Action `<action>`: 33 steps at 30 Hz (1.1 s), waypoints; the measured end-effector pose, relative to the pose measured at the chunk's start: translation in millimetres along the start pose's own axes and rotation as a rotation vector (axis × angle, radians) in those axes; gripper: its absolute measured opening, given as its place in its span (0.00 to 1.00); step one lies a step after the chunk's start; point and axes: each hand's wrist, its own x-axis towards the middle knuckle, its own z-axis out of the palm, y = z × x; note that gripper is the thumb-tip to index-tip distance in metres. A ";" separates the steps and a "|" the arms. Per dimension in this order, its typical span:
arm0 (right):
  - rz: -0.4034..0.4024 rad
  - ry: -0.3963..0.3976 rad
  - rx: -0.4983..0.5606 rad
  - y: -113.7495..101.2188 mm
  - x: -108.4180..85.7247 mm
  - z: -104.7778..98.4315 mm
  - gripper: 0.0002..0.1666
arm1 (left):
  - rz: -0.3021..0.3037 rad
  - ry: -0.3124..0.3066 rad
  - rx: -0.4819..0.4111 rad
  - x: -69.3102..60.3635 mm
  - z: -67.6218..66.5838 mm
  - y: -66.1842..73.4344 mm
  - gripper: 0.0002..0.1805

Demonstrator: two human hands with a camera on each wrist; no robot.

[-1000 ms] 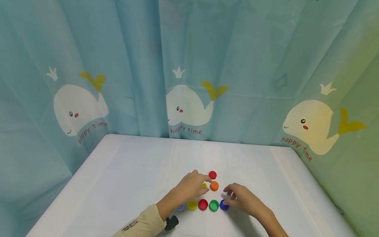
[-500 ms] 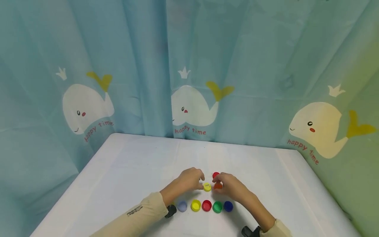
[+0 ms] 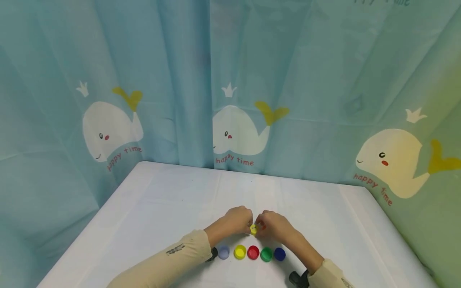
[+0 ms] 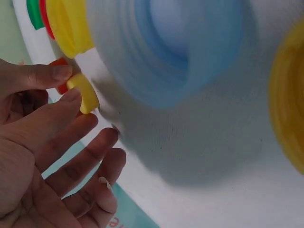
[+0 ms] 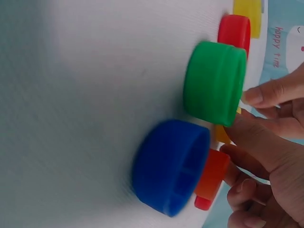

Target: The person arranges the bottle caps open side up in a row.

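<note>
A small yellow bottle cap (image 3: pixel 253 229) sits tilted between the two hands. The left hand (image 3: pixel 237 221) pinches it with thumb and index finger, its other fingers spread in the left wrist view. From the other side the right hand (image 3: pixel 275 226) has its thumb and index finger at the same yellow cap. Just beside the right fingers stands an orange cap (image 5: pixel 212 175), mostly covered in the head view. Behind that, a red cap (image 5: pixel 203 203) shows a sliver in the right wrist view; the right hand hides it from the head camera.
Nearer the person, a row of open-topped caps lies on the white table (image 3: pixel 173 188): pale blue (image 3: pixel 224 252), yellow (image 3: pixel 240 252), red (image 3: pixel 253 252), green (image 3: pixel 266 254) and dark blue (image 3: pixel 279 254). Another yellow cap (image 4: pixel 289 95) is cut off in the left wrist view. A whale-print curtain (image 3: pixel 187 80) hangs behind.
The right hand has gone from the dark blue cap, forward and left past the orange cap, to the small yellow cap. The left hand has closed on that yellow cap, which is now tilted.
</note>
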 end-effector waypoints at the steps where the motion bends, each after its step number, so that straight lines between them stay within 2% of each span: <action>1: -0.009 -0.001 -0.002 -0.5 -0.1 0.2 0.16 | 0.001 0.003 0.005 0.6 1.4 0.6 0.10; 7: -0.040 0.023 -0.021 -1.0 -2.3 0.6 0.15 | 0.005 0.026 0.000 2.6 4.0 3.2 0.10; 13: -0.068 0.019 -0.031 -0.5 -0.2 5.9 0.14 | -0.008 0.030 -0.019 -0.4 6.6 -3.6 0.11; 15: -0.078 0.031 -0.032 -0.4 0.0 5.1 0.13 | -0.006 0.041 -0.050 -1.2 5.8 -5.6 0.12; 18: -0.089 0.079 -0.048 0.2 -1.3 -0.5 0.13 | 0.011 0.082 -0.141 -0.4 4.0 -7.6 0.14; 21: -0.091 0.115 -0.043 -2.5 0.2 -7.1 0.14 | 0.012 0.124 -0.293 -1.8 1.3 -11.8 0.14; 25: -0.060 0.115 0.043 -8.3 3.1 -14.9 0.14 | -0.009 0.191 -0.479 -7.5 -5.9 -14.9 0.12; 30: -0.046 0.137 0.156 -18.4 2.7 -24.3 0.14 | -0.059 0.263 -0.583 -15.6 -16.7 -14.3 0.13; 33: -0.059 0.170 0.184 -23.4 -0.3 -29.2 0.15 | -0.074 0.277 -0.635 -21.2 -24.1 -12.4 0.14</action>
